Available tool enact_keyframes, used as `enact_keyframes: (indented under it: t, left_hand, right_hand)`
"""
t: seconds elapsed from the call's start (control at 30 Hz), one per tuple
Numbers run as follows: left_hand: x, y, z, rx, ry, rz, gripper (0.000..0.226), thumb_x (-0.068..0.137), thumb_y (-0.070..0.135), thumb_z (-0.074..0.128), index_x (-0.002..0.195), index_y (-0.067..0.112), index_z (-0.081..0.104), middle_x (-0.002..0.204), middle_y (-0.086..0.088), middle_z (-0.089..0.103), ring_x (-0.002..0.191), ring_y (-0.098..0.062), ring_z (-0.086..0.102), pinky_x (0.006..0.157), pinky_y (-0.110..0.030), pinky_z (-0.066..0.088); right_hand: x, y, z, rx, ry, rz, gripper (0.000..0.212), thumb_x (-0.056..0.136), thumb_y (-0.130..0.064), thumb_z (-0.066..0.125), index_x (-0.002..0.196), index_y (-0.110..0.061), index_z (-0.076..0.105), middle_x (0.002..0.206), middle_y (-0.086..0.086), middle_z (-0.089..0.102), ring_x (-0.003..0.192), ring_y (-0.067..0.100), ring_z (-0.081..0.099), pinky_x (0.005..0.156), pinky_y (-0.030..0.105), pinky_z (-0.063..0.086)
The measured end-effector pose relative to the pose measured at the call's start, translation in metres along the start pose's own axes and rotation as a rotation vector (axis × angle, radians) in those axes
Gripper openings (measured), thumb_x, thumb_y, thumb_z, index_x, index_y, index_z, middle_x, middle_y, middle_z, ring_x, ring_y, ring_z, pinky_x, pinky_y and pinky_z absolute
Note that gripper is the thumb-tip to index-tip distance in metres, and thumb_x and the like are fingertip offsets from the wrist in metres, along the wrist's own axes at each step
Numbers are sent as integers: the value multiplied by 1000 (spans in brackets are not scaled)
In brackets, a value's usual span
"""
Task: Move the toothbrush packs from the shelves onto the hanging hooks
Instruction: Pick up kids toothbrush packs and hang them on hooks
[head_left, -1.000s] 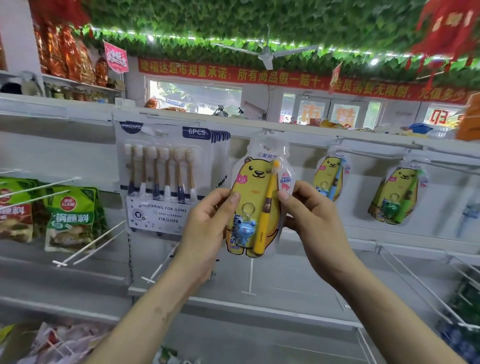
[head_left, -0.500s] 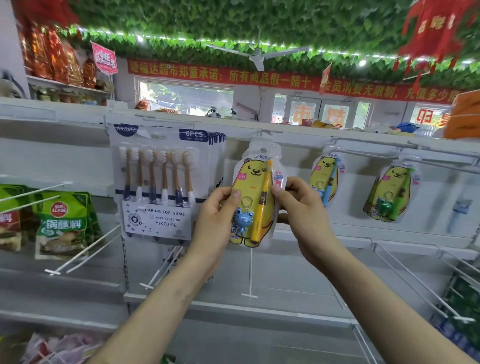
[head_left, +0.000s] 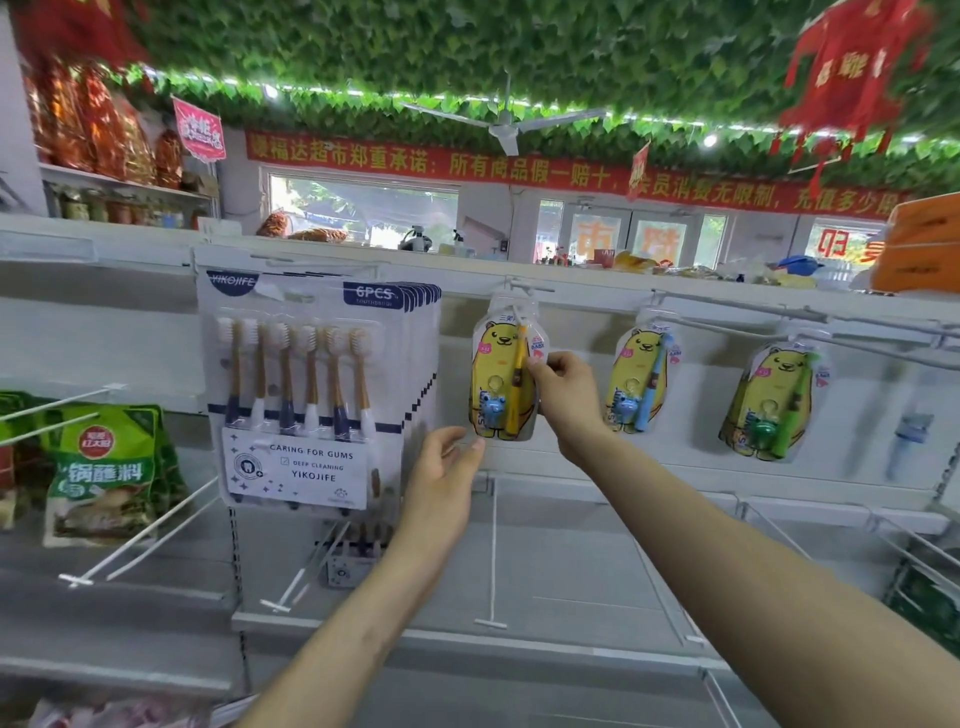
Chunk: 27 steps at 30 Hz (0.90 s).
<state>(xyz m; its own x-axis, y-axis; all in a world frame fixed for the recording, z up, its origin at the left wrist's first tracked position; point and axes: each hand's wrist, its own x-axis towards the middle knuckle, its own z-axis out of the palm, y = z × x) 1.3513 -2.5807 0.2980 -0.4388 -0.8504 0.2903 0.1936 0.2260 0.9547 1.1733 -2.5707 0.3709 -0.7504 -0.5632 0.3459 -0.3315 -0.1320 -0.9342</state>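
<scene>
Our right hand (head_left: 563, 400) pinches the yellow toothbrush pack (head_left: 498, 379), seemingly seated on its hook (head_left: 524, 285); left hand (head_left: 447, 478) open; next we release.

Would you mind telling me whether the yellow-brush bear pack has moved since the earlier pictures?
Yes. The yellow-brush bear pack has gone up and back, away from the camera, and now sits level with the hanging blue-brush bear pack beside it.

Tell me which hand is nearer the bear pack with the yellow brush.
Right. The right hand pinches the yellow-brush pack by its right edge; the left hand is open just below its lower left corner, not gripping it.
</scene>
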Motion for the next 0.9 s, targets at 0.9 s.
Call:
enact_keyframes:
  t: [0.9]
  left_hand:
    - [-83, 15, 199, 1084, -380, 513, 66, 101, 46, 57, 154, 18, 31, 157, -7, 39, 142, -30, 40, 108, -45, 43]
  right_hand:
    - [-135, 28, -274, -1320, 32, -326, 32, 95, -28, 61, 123, -14, 59, 119, 9, 60, 105, 36, 57, 82, 49, 52]
